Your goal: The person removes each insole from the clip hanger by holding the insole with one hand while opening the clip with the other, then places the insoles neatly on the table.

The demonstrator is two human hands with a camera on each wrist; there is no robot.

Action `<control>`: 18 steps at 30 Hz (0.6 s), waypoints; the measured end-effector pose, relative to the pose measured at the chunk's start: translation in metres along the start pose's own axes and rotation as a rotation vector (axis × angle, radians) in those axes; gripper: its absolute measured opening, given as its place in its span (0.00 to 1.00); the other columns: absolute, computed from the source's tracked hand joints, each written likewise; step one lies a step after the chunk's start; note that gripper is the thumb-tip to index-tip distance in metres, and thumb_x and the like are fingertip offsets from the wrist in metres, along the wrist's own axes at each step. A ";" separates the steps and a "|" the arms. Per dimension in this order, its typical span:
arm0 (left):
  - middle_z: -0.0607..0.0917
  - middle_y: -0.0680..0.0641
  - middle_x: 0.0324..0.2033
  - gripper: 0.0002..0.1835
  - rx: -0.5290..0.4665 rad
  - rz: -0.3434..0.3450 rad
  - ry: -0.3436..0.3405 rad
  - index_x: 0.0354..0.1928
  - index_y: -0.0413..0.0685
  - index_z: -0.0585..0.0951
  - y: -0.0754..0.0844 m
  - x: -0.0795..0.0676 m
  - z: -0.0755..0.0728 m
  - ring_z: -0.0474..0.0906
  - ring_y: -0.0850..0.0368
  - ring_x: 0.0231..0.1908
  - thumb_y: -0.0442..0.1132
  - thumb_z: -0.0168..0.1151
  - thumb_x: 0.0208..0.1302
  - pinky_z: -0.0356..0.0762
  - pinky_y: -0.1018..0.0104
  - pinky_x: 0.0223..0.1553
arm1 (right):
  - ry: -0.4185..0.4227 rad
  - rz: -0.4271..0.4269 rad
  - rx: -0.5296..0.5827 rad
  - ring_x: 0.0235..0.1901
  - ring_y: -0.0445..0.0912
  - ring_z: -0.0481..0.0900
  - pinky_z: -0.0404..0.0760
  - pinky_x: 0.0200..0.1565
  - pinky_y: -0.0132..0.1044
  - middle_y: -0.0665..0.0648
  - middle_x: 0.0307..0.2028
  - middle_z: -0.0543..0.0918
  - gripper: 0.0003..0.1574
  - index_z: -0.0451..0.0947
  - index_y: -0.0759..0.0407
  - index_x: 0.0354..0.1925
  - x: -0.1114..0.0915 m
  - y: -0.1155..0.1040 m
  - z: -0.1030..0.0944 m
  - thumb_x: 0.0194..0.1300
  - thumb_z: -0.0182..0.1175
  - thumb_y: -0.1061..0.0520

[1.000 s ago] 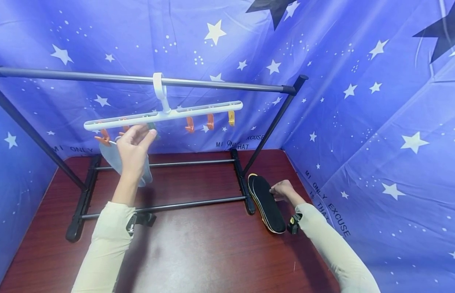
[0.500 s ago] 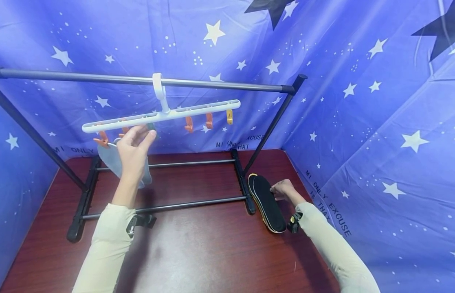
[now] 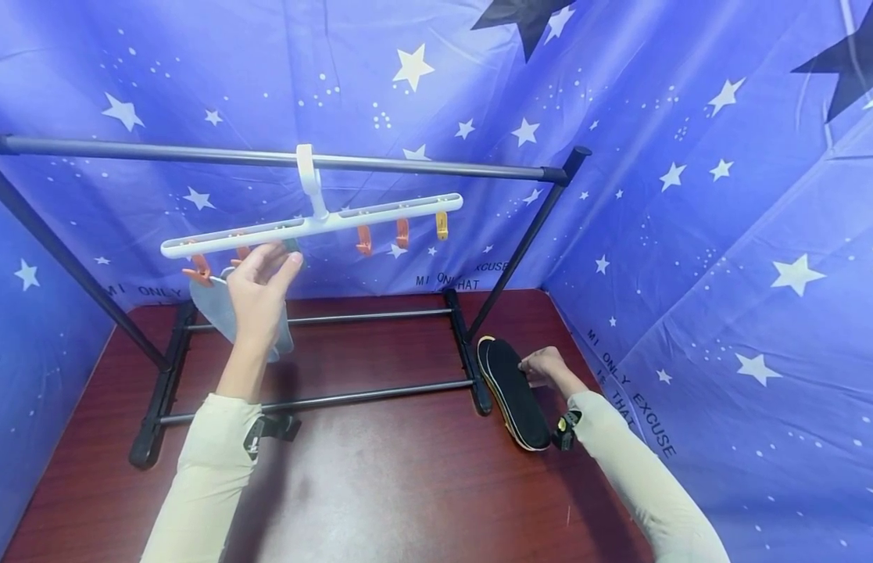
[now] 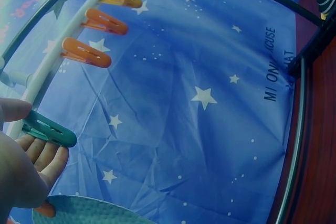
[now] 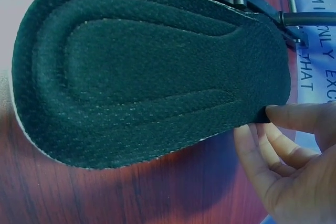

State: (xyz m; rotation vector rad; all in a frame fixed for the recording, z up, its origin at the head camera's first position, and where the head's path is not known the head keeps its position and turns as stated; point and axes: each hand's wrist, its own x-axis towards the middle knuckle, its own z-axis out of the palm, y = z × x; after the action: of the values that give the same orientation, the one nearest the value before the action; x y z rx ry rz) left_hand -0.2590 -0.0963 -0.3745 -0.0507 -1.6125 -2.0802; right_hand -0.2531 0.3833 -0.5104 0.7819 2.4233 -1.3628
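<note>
The left hand (image 3: 259,293) is at the white clip hanger (image 3: 380,215), its thumb and fingers pinching a green clip (image 4: 51,129) under the bar. Just beneath that hand hangs a pale grey-blue insole (image 3: 214,306), gripped by an orange clip (image 3: 199,271) at the hanger's left end; the hand and forearm hide part of it. A black insole (image 3: 513,395) with a yellow tip is in the right hand (image 3: 545,366), which pinches its edge between thumb and fingers (image 5: 252,153). The right wrist view shows this insole's stitched black face (image 5: 147,66) over the table.
A dark metal rack (image 3: 436,163) carries the hanger by its hook; its feet and lower rails (image 3: 380,392) rest on the reddish-brown table (image 3: 380,493). Two orange clips and a yellow clip (image 3: 441,225) hang at the right. Blue star-printed cloth (image 3: 703,234) surrounds the table.
Both hands keep almost the same place and hold. The view has shifted very slightly, and the hanger bar sways a little.
</note>
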 end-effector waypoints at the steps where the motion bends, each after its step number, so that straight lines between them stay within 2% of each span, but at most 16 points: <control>1: 0.87 0.64 0.36 0.17 0.005 0.001 0.000 0.53 0.24 0.81 0.000 0.000 -0.001 0.85 0.69 0.42 0.26 0.65 0.63 0.82 0.77 0.52 | -0.005 -0.005 0.000 0.22 0.44 0.81 0.89 0.33 0.42 0.54 0.25 0.83 0.14 0.80 0.77 0.47 0.000 0.000 0.000 0.64 0.60 0.71; 8: 0.86 0.66 0.37 0.18 0.039 0.004 -0.003 0.54 0.26 0.81 0.001 -0.001 -0.003 0.84 0.70 0.44 0.28 0.66 0.64 0.82 0.75 0.53 | -0.008 -0.029 -0.002 0.24 0.46 0.83 0.90 0.38 0.46 0.57 0.27 0.84 0.15 0.80 0.79 0.49 -0.003 -0.004 -0.004 0.65 0.57 0.71; 18: 0.86 0.66 0.38 0.18 0.030 -0.006 -0.006 0.55 0.27 0.81 0.002 -0.003 -0.004 0.84 0.69 0.45 0.28 0.66 0.64 0.82 0.74 0.54 | 0.007 -0.052 0.021 0.25 0.44 0.84 0.90 0.36 0.42 0.58 0.28 0.86 0.16 0.79 0.81 0.49 -0.005 -0.008 -0.007 0.63 0.57 0.71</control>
State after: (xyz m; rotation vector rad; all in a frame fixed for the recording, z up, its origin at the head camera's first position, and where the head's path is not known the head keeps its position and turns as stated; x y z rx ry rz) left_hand -0.2550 -0.0993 -0.3748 -0.0420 -1.6497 -2.0615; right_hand -0.2534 0.3838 -0.4987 0.7343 2.4549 -1.4088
